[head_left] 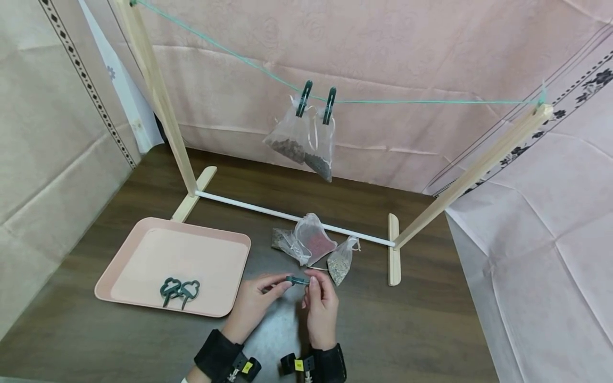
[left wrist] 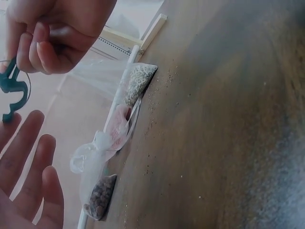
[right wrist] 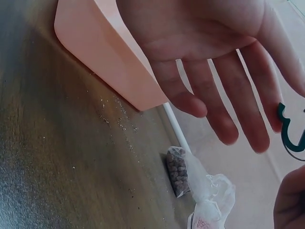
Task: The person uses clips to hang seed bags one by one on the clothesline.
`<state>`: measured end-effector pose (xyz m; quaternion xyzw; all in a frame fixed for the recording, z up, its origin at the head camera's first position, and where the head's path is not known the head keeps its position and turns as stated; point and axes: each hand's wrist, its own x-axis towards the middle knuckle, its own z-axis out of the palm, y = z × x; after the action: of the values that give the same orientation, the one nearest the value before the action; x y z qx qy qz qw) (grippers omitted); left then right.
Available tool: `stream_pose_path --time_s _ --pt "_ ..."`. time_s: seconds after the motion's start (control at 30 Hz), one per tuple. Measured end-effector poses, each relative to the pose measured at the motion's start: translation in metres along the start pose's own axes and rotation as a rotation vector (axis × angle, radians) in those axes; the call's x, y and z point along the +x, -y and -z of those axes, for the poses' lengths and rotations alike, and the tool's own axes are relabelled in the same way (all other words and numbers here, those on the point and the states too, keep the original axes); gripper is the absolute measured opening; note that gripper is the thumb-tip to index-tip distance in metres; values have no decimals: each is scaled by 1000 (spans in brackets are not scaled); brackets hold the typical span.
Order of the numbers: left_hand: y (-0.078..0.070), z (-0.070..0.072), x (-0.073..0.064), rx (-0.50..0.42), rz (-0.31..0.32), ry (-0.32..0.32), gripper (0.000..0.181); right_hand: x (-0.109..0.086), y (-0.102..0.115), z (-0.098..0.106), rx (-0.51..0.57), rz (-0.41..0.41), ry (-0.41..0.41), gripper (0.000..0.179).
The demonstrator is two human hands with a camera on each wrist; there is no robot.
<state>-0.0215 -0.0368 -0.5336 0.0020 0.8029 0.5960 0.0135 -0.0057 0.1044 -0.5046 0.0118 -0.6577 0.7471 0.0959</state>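
Note:
A small dark green clothespin (head_left: 298,280) is held between both hands, in front of the small bags. My left hand (head_left: 253,300) pinches its left end between thumb and forefinger. The right hand (head_left: 322,314) pinches the other end. In the left wrist view the curvy side of the clothespin (left wrist: 16,88) shows, with a thin wire loop beside it. The other fingers of my left hand (left wrist: 28,181) are spread. Just beyond the hands lie a bag of pale grains (head_left: 340,263), a pinkish bag (head_left: 315,242) and a bag of brown bits (right wrist: 177,171).
Two green clothespins (head_left: 179,290) lie in a pink tray (head_left: 129,250) at the left. A wooden stand holds a green cord (head_left: 407,101), where two clothespins hold up two filled mesh bags (head_left: 306,141). Its white bar (head_left: 249,205) runs behind the loose bags. Crumbs dot the table.

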Motion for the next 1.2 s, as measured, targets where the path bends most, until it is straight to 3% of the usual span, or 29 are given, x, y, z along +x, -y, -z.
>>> stream_pose_path --time_s 0.2,0.4,0.63,0.77,0.97,1.1,1.2 --pt "-2 -3 5 89 -28 85 42 2 -4 5 -57 5 -54 25" --pt "-8 -3 8 145 -62 138 46 2 -23 19 -69 -5 -143 28" --pt "-20 14 14 218 -96 85 53 1 -29 23 -8 -33 -192 29" --pt "-25 18 22 277 -134 83 55 2 -28 23 29 -54 -267 28" --pt "-19 13 24 368 -177 85 59 3 -40 22 34 -63 -329 36" --pt "-16 2 22 379 -191 83 58 3 -46 24 9 -28 -340 38" --pt "-16 -6 24 391 -242 59 52 2 -49 29 -8 14 -358 35"
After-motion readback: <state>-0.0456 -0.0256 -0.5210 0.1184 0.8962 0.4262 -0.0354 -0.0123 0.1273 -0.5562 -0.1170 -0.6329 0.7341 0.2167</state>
